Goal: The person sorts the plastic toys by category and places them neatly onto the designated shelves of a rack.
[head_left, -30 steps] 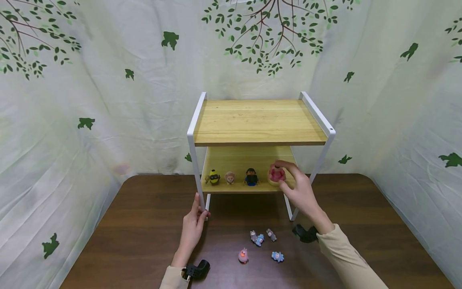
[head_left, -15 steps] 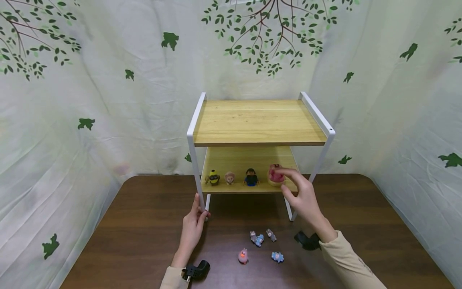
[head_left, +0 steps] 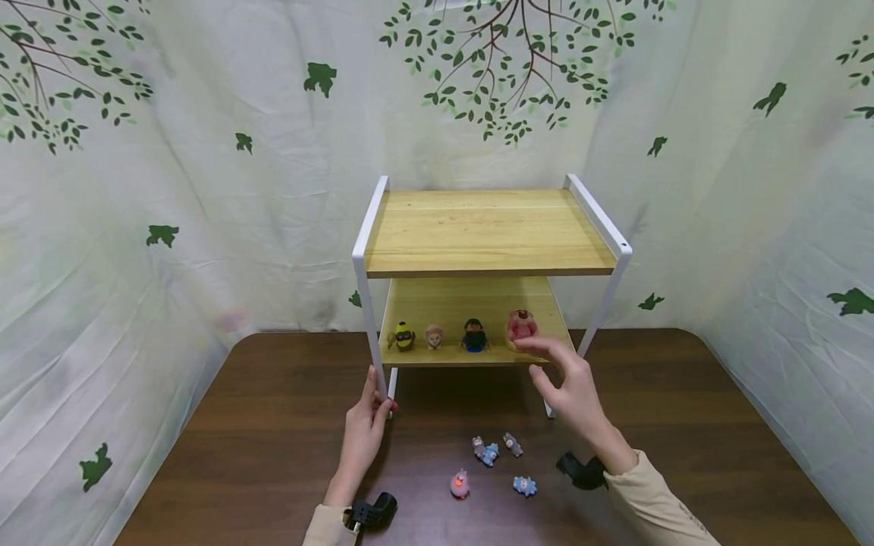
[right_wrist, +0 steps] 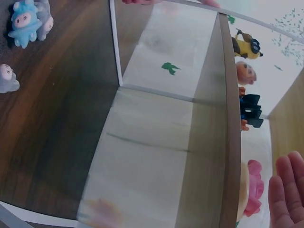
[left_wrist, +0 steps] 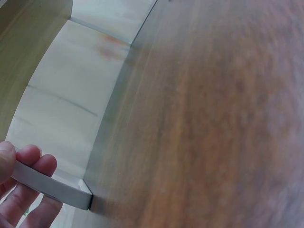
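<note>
My left hand (head_left: pixel 362 431) grips the white front leg (left_wrist: pixel 52 186) of a two-tier wooden shelf (head_left: pixel 488 231); in the left wrist view its fingers curl round the metal bar. On the lower board, at the right, a pink bear figurine (head_left: pixel 522 324) sits upright in a pale base. Just in front of it my right hand (head_left: pixel 572 388) hovers with thumb and fingers parted, holding nothing. Left of the bear stand a dark-haired figurine (head_left: pixel 474 336), a small pinkish figurine (head_left: pixel 433 337) and a yellow-and-black figurine (head_left: pixel 404 336).
Several small toys lie on the brown table (head_left: pixel 273 455) before the shelf: a pink one (head_left: pixel 460 484), a blue one (head_left: pixel 524 486), a grey one (head_left: pixel 513 444) and a grey-and-blue pair (head_left: pixel 485 451). A leaf-printed curtain (head_left: pixel 205 189) surrounds the table.
My right hand has let go of the pink bear figurine and drawn back toward me and downward. The bear stays on the lower board. My left hand keeps its grip on the leg.
</note>
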A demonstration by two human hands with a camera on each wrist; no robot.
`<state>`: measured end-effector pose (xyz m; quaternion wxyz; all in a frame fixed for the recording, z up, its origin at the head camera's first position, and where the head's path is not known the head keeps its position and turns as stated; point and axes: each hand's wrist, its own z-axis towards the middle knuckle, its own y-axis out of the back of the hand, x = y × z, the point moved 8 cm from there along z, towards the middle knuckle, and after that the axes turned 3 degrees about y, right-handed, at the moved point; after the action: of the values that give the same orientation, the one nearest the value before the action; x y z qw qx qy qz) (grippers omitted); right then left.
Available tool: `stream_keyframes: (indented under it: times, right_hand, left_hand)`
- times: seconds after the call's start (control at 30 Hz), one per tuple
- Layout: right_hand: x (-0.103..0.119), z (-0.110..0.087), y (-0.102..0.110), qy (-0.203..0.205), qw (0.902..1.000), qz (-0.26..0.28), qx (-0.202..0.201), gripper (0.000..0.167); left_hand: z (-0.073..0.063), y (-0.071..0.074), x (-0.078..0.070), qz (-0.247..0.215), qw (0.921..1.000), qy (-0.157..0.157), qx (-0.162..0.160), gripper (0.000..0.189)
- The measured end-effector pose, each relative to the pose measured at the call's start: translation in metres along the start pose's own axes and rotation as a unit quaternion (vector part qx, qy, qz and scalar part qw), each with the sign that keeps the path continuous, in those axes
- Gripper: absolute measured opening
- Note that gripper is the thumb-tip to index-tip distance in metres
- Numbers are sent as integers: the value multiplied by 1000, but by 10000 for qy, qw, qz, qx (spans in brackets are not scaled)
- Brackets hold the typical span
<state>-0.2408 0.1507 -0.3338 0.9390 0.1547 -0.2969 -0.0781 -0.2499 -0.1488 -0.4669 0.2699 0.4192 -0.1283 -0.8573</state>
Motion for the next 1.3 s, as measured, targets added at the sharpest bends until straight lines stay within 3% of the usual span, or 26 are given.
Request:
stream_keyframes:
  times: [0.5,0.73,0.97,1.3]
  right_hand:
    - [0,-19,-18,171,9990,241,348,40]
    - [-5,-30,-30,-278,9969,252,686,36]
    - [-9,-41,-41,-312,9949,350,893,35]
    - [-2,-48,-49,-433,9928,201,1102,34]
  left_hand:
    - [0,0,1,-1,10000,25,11,90]
    - [-1,-1,2,22,10000,70,32,89]
    - [0,-1,2,-2,10000,70,8,76]
    - [-1,-1,4,-15,9999,119,18,84]
